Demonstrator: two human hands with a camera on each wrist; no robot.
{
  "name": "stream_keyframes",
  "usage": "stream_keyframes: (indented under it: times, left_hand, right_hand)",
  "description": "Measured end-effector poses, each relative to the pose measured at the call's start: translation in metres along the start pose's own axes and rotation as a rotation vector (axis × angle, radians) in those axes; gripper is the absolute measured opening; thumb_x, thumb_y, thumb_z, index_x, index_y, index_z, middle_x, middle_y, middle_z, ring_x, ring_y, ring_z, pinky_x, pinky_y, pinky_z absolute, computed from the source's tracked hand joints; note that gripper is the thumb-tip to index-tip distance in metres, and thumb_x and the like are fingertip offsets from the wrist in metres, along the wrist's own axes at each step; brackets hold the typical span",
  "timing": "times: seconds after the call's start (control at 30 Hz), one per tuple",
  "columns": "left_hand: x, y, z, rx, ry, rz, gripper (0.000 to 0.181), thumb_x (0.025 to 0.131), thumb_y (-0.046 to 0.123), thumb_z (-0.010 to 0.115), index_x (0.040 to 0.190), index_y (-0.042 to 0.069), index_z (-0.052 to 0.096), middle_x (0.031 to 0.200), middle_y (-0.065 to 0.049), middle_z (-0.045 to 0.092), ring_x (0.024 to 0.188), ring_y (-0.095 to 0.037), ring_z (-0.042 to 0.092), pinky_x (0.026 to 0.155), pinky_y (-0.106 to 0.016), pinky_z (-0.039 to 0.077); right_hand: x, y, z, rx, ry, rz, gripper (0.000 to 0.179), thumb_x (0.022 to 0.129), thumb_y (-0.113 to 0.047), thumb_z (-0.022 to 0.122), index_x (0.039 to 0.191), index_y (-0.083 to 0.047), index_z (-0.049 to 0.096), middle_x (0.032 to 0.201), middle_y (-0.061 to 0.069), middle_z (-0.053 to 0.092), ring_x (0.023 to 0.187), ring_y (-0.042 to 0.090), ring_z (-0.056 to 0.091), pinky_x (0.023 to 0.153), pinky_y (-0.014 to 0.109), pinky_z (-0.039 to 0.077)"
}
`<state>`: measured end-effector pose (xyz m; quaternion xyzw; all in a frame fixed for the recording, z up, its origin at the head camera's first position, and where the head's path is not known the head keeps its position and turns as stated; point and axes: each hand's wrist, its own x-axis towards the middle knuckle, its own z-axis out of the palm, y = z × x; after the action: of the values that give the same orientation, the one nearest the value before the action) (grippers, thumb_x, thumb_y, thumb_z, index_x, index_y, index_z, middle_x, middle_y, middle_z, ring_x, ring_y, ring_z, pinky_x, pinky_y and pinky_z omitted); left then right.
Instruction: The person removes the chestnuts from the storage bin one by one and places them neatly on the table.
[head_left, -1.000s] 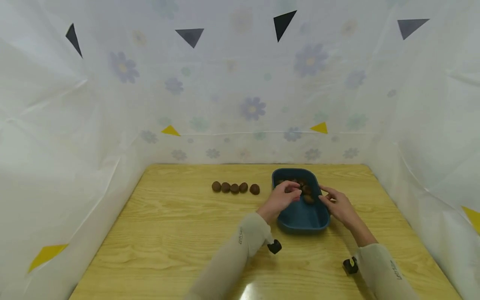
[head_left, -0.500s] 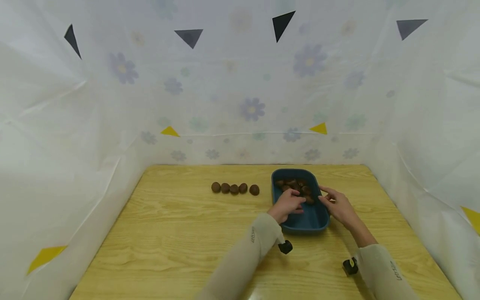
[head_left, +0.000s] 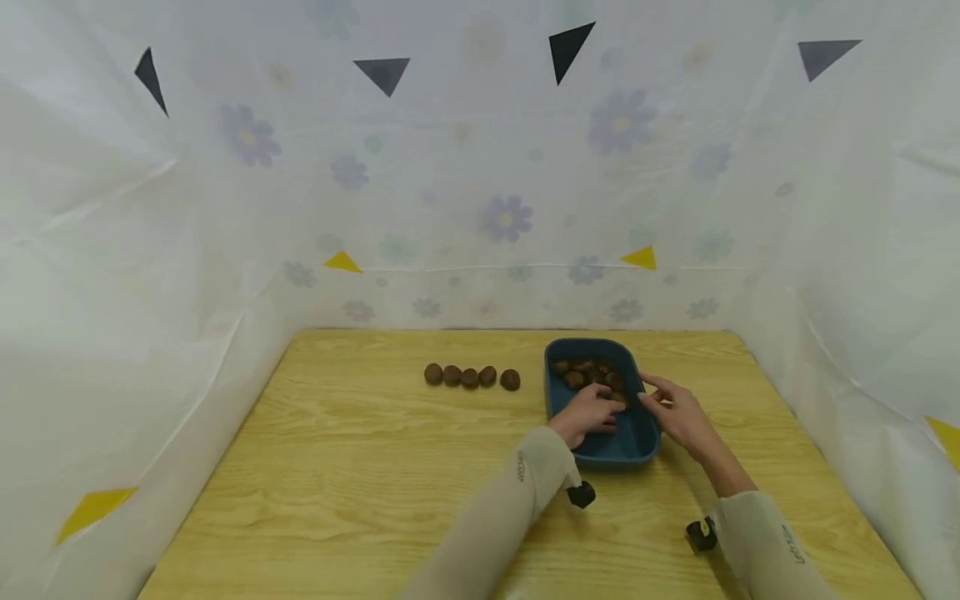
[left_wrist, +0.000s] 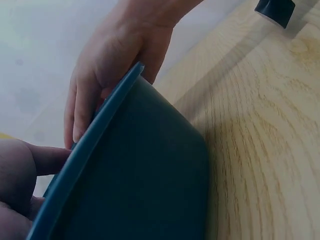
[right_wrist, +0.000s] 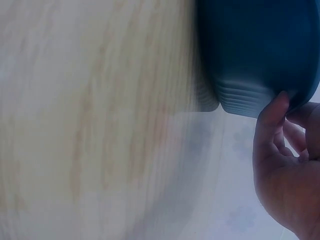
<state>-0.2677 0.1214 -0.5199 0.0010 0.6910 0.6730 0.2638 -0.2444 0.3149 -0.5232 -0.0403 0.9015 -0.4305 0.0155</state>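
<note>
Hands close together — forearms forward

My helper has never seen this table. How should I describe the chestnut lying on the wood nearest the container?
On the wooden table, find the blue container. Just left of it lies a row of five chestnuts; take the right-end chestnut. A gap sets it apart from the other four, which sit close together.

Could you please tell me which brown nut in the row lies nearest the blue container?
The rightmost nut, closest to the blue container; a small gap separates it from the other four nuts.
</note>
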Motion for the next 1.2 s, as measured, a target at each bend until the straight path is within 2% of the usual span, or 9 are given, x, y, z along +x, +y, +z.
stream_keyframes:
  times: [0.2,0.4,0.6,0.77,1.03,1.2]
  left_hand:
    - [0.0021,0.0000,0.0010,0.019,-0.029,0.005,0.036,0.102,0.015,0.068,0.135,0.005,0.058,0.118,-0.012,0.067,0.108,-0.033,0.067,0.095,-0.050,0.059]
    - [0.0011,-0.0003,0.0002,0.038,-0.089,0.007,0.023,0.101,0.011,0.068,0.122,0.008,0.063,0.111,-0.009,0.070,0.105,-0.032,0.070,0.096,-0.049,0.058]
    - [-0.0020,0.0004,-0.0015,0.108,-0.189,0.012,0.023,0.100,0.011,0.070,0.122,0.006,0.064,0.115,-0.009,0.068,0.105,-0.030,0.071,0.097,-0.047,0.059]
    - [-0.0032,0.0001,-0.0028,0.129,-0.230,0.023,0.021,0.100,0.009,0.069,0.121,0.005,0.065,0.109,-0.009,0.071,0.102,-0.032,0.071,0.095,-0.047,0.059]
    - [-0.0050,-0.0003,-0.0045,0.143,-0.262,0.050,0.020,0.101,0.009,0.068,0.121,0.003,0.065,0.106,-0.009,0.072,0.102,-0.035,0.071,0.094,-0.049,0.060]
    - [-0.0058,-0.0004,-0.0053,0.165,-0.237,0.062,0.016,0.101,0.008,0.068,0.116,0.005,0.065,0.102,-0.008,0.072,0.098,-0.033,0.072,0.091,-0.047,0.061]
  right_hand:
    - [-0.0005,0.0006,-0.0023,-0.002,-0.001,-0.002,0.058,0.111,-0.032,0.052,0.160,-0.004,0.038,0.100,0.018,0.061,0.078,0.019,0.063,0.054,0.031,0.050]
    - [-0.0010,0.0009,-0.0033,0.014,-0.015,-0.005,0.059,0.111,-0.032,0.052,0.160,-0.005,0.037,0.100,0.018,0.060,0.073,0.019,0.061,0.053,0.031,0.049]
    - [-0.0020,0.0017,-0.0033,0.009,-0.023,-0.003,0.060,0.111,-0.033,0.051,0.161,-0.004,0.036,0.102,0.018,0.061,0.073,0.017,0.062,0.054,0.031,0.050]
    - [-0.0026,0.0015,-0.0028,0.026,-0.031,-0.012,0.060,0.111,-0.031,0.052,0.161,-0.003,0.035,0.101,0.019,0.061,0.071,0.017,0.061,0.057,0.033,0.054]
    - [-0.0016,0.0012,-0.0019,0.018,-0.030,-0.007,0.060,0.111,-0.032,0.052,0.161,-0.003,0.035,0.101,0.018,0.061,0.069,0.016,0.059,0.055,0.032,0.052]
    - [-0.0004,0.0005,-0.0014,0.023,-0.029,-0.006,0.060,0.111,-0.032,0.052,0.161,-0.003,0.035,0.100,0.018,0.060,0.068,0.017,0.059,0.055,0.032,0.052]
